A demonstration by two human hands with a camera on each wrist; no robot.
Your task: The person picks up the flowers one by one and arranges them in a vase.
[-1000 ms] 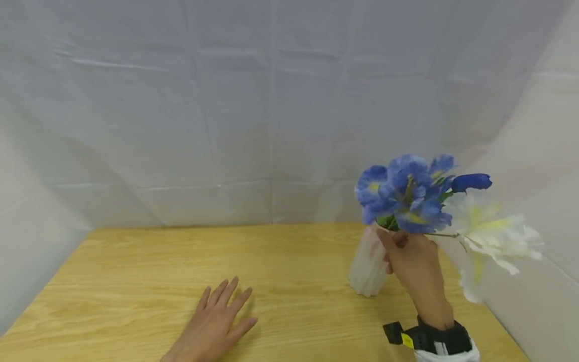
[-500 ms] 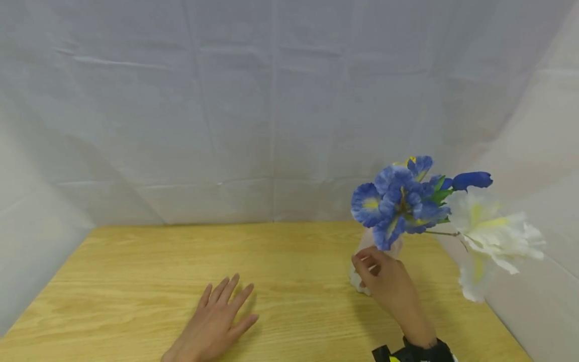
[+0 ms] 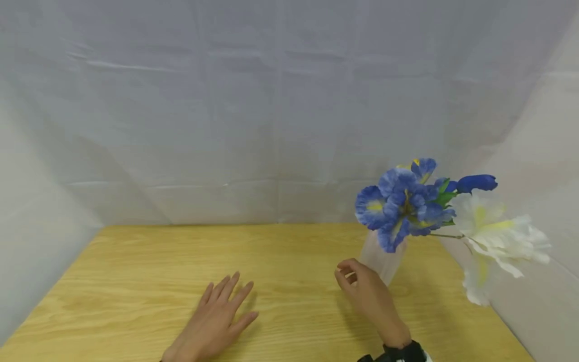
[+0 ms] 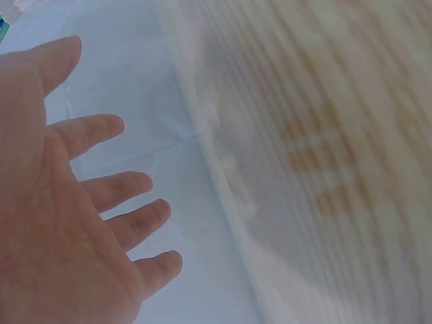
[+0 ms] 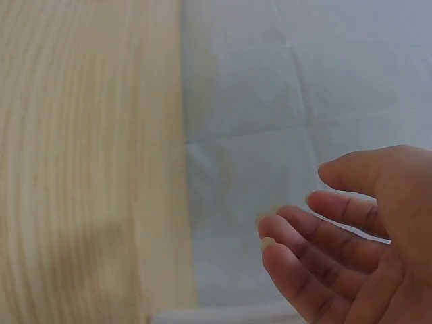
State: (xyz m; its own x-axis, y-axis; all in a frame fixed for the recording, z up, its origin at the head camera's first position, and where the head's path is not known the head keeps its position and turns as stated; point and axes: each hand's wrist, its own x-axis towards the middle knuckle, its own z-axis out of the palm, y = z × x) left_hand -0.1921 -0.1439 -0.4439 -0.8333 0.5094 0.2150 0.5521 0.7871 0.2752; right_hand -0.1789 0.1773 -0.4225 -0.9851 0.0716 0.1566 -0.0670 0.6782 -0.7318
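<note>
A pale ribbed vase [image 3: 390,259] stands on the right side of the wooden table, partly hidden by blossoms and my right hand. Out of it rises a blue iris [image 3: 402,201] with yellow markings, and a white iris [image 3: 497,229] leans out to the right. My right hand [image 3: 373,296] hovers just in front and left of the vase, fingers loosely curled with nothing in them, as the right wrist view also shows. On the left, my left hand [image 3: 214,319] is spread above the tabletop; the left wrist view shows its bare palm [image 4: 61,236].
The wooden table [image 3: 181,266] fills the lower part of the head view. White sheeting [image 3: 271,125] hangs along its back and both sides. A dark blue bud [image 3: 477,183] juts out to the right among green leaves.
My right hand has let go near the vase's mouth and drawn down and left, away from the flowers. The blue blossom has settled slightly lower. The left hand stays where it was.
</note>
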